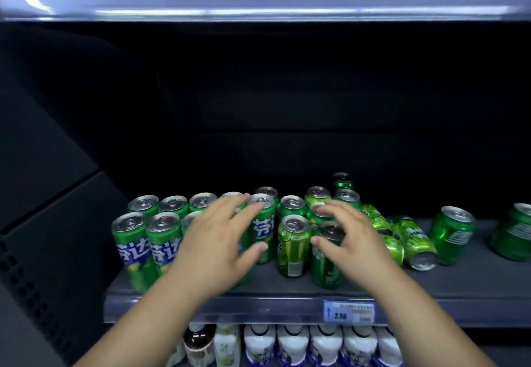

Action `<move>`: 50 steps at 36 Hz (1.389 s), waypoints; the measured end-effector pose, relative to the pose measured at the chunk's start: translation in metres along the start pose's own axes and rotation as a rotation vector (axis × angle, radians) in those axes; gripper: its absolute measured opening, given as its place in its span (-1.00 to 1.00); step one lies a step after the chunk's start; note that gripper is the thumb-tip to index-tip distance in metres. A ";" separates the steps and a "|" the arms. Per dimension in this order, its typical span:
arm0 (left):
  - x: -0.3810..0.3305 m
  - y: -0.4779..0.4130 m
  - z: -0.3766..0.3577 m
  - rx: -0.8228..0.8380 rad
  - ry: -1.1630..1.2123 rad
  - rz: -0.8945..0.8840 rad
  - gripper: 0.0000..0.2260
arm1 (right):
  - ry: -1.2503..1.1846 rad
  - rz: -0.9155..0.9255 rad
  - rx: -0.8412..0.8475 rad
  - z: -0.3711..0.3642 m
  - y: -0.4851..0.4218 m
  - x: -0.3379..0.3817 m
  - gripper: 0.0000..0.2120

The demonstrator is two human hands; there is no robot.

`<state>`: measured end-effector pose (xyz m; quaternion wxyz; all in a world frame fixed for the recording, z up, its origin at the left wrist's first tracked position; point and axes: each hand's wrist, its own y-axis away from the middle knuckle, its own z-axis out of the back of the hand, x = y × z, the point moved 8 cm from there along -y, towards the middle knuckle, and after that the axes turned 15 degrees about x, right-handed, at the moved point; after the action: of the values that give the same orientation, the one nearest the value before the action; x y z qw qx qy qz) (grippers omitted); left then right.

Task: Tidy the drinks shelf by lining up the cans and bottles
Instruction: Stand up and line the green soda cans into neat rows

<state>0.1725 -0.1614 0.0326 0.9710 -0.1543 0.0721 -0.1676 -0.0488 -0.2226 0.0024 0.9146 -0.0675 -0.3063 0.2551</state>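
Rightmost can [515, 233] cut by edge; price tag [349, 312] blurred.

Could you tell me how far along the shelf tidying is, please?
Done: the left cans stand upright in rows. In hand: the left hand and right hand reach around the middle cans, grip unclear. Remaining: the fallen cans at right need standing up.

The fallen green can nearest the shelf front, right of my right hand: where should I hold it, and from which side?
Hold the fallen can around its middle, coming from above: it lies on its side, end toward you, with another lying can close at its left.
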 end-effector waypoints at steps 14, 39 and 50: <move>-0.056 -0.024 -0.082 0.017 0.301 0.020 -0.49 | 0.033 -0.153 0.077 -0.028 0.024 -0.052 -0.38; -0.131 -0.089 -0.126 -0.049 0.391 0.155 -0.56 | 0.059 -0.066 0.131 0.049 0.037 -0.172 -0.37; -0.160 -0.114 -0.141 -0.118 0.567 0.307 -0.50 | 0.076 -0.004 0.184 0.077 0.040 -0.215 -0.36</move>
<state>-0.0390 -0.2472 -0.0494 0.9156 -0.1447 0.3716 -0.0509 -0.2585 -0.2995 -0.0602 0.9284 0.0080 -0.2469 0.2777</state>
